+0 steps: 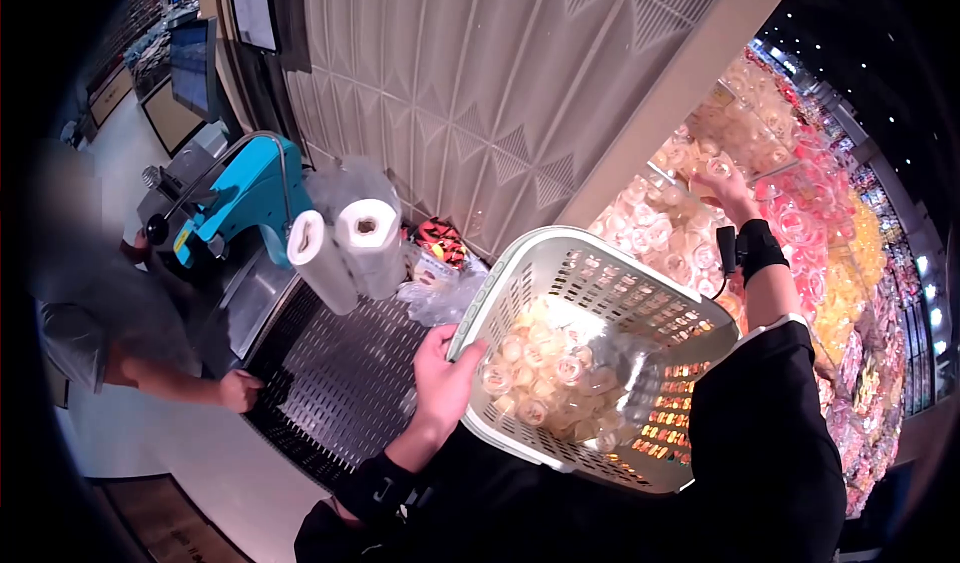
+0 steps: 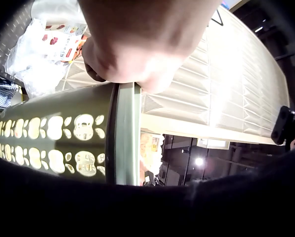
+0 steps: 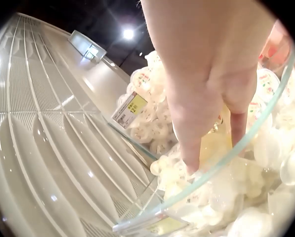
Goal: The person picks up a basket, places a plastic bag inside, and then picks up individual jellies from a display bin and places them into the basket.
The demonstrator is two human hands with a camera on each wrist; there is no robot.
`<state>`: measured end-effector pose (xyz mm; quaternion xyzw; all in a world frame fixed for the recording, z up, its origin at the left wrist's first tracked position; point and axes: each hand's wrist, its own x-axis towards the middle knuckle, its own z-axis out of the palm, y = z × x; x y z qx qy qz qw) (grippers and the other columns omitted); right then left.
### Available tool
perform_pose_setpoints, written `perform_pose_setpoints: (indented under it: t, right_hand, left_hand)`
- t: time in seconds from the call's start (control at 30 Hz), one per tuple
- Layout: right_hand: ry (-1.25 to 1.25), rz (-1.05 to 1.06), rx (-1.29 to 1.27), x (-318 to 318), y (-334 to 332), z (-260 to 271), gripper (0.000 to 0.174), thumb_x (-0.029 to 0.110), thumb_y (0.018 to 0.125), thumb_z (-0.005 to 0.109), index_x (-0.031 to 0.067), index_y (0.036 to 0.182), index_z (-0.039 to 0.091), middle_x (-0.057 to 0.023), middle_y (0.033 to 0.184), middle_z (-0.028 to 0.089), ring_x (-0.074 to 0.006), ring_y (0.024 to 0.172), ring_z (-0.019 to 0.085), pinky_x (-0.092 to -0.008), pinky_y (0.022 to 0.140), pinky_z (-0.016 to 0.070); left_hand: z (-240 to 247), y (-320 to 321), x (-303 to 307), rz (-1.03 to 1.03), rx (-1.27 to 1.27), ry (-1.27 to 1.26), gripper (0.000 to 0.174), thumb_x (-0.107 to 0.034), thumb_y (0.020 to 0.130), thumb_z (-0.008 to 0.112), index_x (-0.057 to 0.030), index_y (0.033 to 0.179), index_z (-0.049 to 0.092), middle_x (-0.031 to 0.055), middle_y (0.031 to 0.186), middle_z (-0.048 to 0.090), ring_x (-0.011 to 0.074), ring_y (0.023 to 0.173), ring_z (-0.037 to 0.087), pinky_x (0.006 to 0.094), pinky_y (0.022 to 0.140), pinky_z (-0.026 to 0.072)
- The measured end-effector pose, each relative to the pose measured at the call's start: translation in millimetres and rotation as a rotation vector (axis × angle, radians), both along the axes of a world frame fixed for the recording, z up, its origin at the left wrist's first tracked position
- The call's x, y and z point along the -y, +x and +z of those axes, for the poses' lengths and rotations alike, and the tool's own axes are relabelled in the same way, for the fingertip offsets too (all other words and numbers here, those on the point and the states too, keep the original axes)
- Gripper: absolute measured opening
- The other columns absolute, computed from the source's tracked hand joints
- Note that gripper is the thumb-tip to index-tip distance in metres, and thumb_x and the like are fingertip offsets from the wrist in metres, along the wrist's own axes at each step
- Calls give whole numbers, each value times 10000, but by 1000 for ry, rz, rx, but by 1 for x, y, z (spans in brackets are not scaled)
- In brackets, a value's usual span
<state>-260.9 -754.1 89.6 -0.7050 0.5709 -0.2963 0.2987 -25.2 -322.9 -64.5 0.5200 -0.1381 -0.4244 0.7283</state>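
Note:
My left hand (image 1: 447,383) (image 2: 137,54) grips the rim of a pale basket (image 1: 560,238) (image 2: 127,133), thumb on the inner side. Packaged cups (image 1: 540,358) with clear wrapping lie together inside the slotted basket. My right hand (image 1: 732,193) (image 3: 211,74) reaches over a glass edge (image 3: 206,181) into a display heaped with pale cups (image 1: 640,228) (image 3: 246,185). Between its thumb and fingers is a pale yellowish cup (image 3: 214,148), partly hidden by the hand and the glass.
Left of the basket is a dark woven surface (image 1: 340,383) with plastic rolls (image 1: 367,233) and a turquoise machine (image 1: 245,188). Another person's hand (image 1: 240,390) rests at its edge. A ribbed wall panel (image 1: 450,93) stands ahead; pink (image 1: 800,223) and yellow packages (image 1: 860,243) lie right.

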Motion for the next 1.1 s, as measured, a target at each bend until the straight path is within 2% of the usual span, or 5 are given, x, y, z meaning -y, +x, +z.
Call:
perform_pose_setpoints:
  t: [0.4, 0.77, 0.9, 1.0, 1.1]
  right_hand:
    - [167, 191, 547, -16, -41, 61, 538, 246, 845, 699, 22, 1293, 503, -94, 1360, 456, -158, 1268, 406, -393, 993, 429]
    - [397, 1399, -406, -190, 18, 36, 846, 285, 709, 825, -39, 1366, 400, -186, 1320, 520, -248, 1207, 502, -307, 1037, 367]
    - [292, 1341, -422, -158, 28, 48, 779, 341, 721, 812, 39, 1345, 457, -144, 1219, 585, -231, 1101, 569, -354, 896, 512]
    - [324, 716, -181, -113, 47, 78, 417, 84, 812, 660, 52, 1212, 550, -54, 964, 652, -121, 872, 650, -240, 629, 565]
    - [-595, 648, -619, -5, 54, 39, 583, 266, 730, 711, 82, 1244, 508, -173, 1193, 565, -273, 1081, 573, -424, 931, 477]
  left_hand:
    - [1, 1, -3, -17, 59, -15, 232, -14, 846, 645, 57, 1027, 517, 80, 914, 641, 85, 802, 589, 226, 725, 471]
    - [1, 0, -4, 6, 135, 114, 219, -40, 841, 666, 23, 1014, 548, 44, 884, 626, 60, 760, 563, 211, 701, 462]
    - [0, 2, -4, 0, 179, 127, 191, -47, 840, 671, 7, 979, 551, 26, 861, 614, 56, 745, 552, 207, 684, 454]
    - [-1, 0, -4, 16, 179, 107, 192, -50, 837, 674, 6, 976, 554, 24, 858, 611, 57, 741, 549, 208, 684, 450]
    - [-1, 0, -5, 12, 197, 119, 198, -51, 831, 673, 5, 980, 556, 20, 856, 609, 56, 747, 545, 209, 688, 447]
